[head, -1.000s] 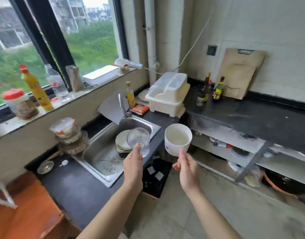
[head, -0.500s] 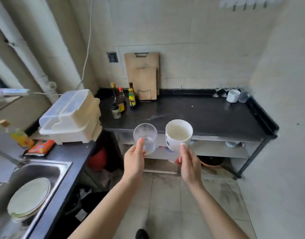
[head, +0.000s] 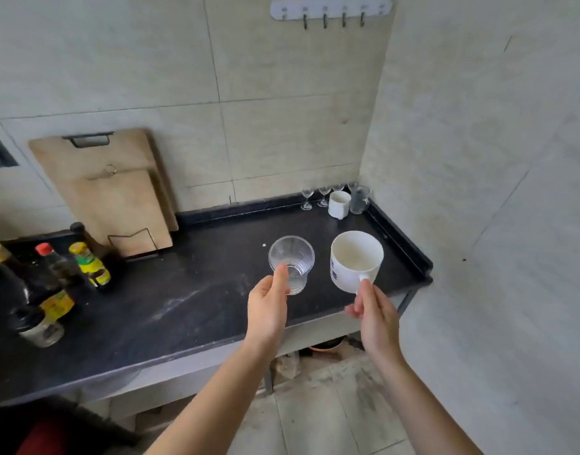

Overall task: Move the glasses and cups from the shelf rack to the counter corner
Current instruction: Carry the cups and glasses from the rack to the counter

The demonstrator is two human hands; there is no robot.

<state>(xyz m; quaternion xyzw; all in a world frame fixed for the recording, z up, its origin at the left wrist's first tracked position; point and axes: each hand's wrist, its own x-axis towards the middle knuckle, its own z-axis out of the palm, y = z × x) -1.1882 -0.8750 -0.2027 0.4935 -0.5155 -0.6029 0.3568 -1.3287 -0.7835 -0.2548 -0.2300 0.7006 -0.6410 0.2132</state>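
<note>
Far left on the black counter (head: pixel 190 310) stand dark sauce bottles (head: pixel 35 290) and a yellow-capped bottle (head: pixel 90 264); behind them two cutting boards (head: pixel 111 188) lean against the tiled wall in a wire stand.

The left hand (head: pixel 267 310) reaches forward over the counter's front edge, forearm coming up from the bottom. It grips a clear ribbed glass (head: pixel 291 262), thumb pressed on the near side, the other fingers hidden behind; the glass is held upright in the air above the counter.

The right hand (head: pixel 375 318) reaches forward beside it, pinching the handle of a white cup (head: pixel 356 259) with blue markings on its side. The cup is tilted a little toward the camera, mouth showing, held above the counter near its right edge.

In the far right corner of the counter sit wine glasses (head: pixel 313 197), a white mug (head: pixel 339 204) and a clear glass mug (head: pixel 360 199), close together against the wall. Above, a white hook rail (head: pixel 331 9) is fixed to the tiles. The floor below is grey tile.
</note>
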